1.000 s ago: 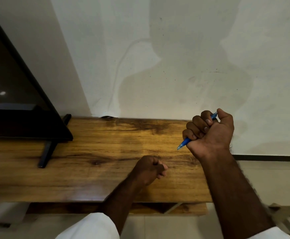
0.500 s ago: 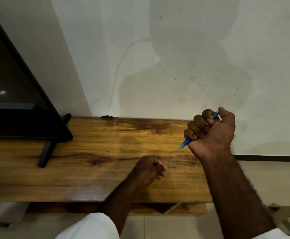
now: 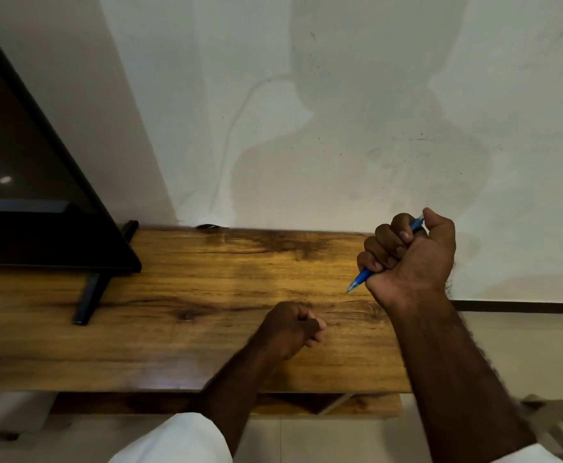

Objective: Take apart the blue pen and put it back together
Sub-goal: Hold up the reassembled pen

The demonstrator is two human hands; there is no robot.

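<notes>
A blue pen (image 3: 360, 280) is gripped in the fist of my right hand (image 3: 410, 259), raised above the right end of the wooden table (image 3: 190, 295). Its tip points down and left, and its blue back end pokes out by my thumb. Most of the barrel is hidden inside the fist. My left hand (image 3: 292, 327) rests on the table in front of me, curled into a fist with nothing visible in it.
A black flat screen (image 3: 32, 182) on a black stand foot (image 3: 89, 295) fills the left end of the table. A white wall rises right behind the table. Below the top runs a lower wooden shelf (image 3: 357, 404). Tiled floor lies to the right.
My right hand with the pen has risen very slightly. My left hand has stayed put.
</notes>
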